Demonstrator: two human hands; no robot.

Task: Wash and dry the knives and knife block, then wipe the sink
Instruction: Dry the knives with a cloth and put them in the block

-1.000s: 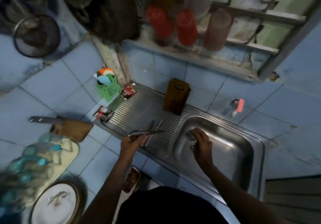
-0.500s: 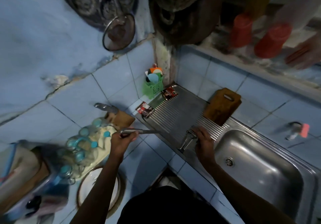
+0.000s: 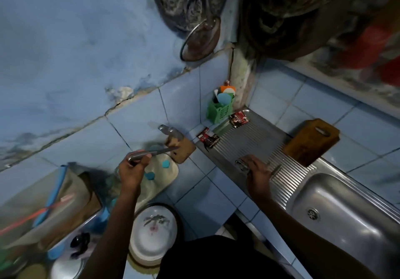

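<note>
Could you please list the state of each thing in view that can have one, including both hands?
Left hand: grips a knife, tip toward the knife block.
Knife block: on the counter, one knife in it.
Right hand: on knives lying on the drainboard.
Sink: empty, drain uncovered.
Cutting board: leaning against the wall.

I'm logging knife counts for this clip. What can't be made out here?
- Head view: knives under the right hand on the drainboard; the hand covers them, count unclear.
- Knife block slots: too small.
- Left hand knife: blade tip blurred against the block.
</note>
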